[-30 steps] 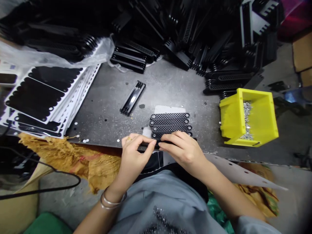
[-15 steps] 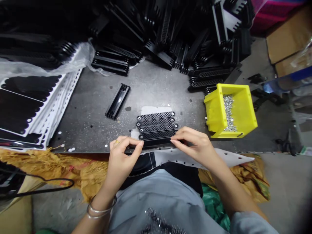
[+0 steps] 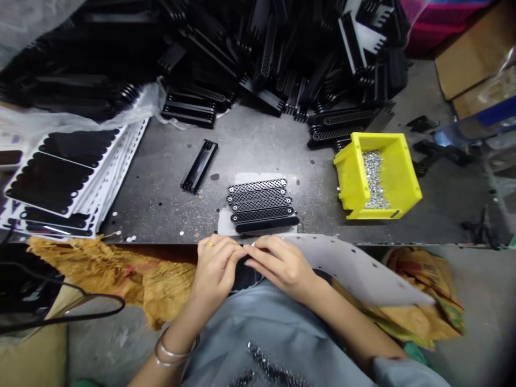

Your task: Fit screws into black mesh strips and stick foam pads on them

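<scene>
Fingertips of the left hand point(image 3: 215, 269) and right hand point(image 3: 282, 263) meet, curled nearly shut just below the table edge; what they pinch is hidden. Black lattice-patterned plastic strips point(image 3: 260, 201) lie in a row just ahead on the dark metal tabletop point(image 3: 250, 145).

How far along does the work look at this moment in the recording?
Done: four lattice-faced black strips lie lined up on the grey workbench, with a plain black strip against them. In hand: the left hand and right hand pinch a dark piece beside a perforated white backing sheet. Left: a heap of black finned parts and black-padded sheets.
</scene>
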{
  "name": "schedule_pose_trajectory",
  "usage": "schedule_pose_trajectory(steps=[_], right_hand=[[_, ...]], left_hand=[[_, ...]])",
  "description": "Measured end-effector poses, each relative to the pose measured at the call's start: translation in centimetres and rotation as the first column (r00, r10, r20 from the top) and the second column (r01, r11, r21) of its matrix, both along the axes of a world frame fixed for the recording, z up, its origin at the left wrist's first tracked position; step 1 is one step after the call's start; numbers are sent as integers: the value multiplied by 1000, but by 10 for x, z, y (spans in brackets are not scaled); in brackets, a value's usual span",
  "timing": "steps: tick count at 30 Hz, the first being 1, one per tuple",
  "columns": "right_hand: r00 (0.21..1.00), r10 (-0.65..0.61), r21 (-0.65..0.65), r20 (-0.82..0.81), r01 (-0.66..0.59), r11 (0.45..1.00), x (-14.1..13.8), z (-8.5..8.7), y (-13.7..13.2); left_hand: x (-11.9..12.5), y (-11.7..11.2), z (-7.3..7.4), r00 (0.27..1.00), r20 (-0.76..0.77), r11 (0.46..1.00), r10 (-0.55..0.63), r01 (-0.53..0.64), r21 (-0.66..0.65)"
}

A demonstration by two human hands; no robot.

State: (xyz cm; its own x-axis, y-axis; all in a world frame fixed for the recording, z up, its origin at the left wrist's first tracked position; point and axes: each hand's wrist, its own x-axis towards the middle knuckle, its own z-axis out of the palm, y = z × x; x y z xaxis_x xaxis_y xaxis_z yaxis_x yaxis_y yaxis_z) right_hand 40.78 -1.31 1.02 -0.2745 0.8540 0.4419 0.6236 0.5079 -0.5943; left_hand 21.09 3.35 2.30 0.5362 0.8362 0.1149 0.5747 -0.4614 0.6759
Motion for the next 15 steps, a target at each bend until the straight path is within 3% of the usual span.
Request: schedule_pose_trajectory(steps=[3, 6, 8, 9, 12, 15], right_hand=[[999, 45, 65, 12, -46, 997, 7, 4, -7], [975, 210, -171, -72, -220, 960, 22, 18, -22], [971, 200, -299, -133, -231, 926, 28, 23, -27], [981, 146, -303, -129, -180, 936, 29, 23, -26], [999, 3, -147, -39, -9, 989, 24, 18, -14], [997, 68, -8, 38, -67, 998, 20, 18, -4]], left_hand=[[5, 0, -4, 1000, 20, 998, 4, -5, 63], [10, -1, -11, 999, 27, 989, 33, -37, 145], [13, -1, -13, 998, 45, 985, 44, -51, 165], [15, -2, -13, 998, 54, 986, 35, -43, 161], [20, -2, -8, 998, 58, 991, 13, -20, 132], [18, 0, -5, 998, 28, 992, 48, -51, 112]])
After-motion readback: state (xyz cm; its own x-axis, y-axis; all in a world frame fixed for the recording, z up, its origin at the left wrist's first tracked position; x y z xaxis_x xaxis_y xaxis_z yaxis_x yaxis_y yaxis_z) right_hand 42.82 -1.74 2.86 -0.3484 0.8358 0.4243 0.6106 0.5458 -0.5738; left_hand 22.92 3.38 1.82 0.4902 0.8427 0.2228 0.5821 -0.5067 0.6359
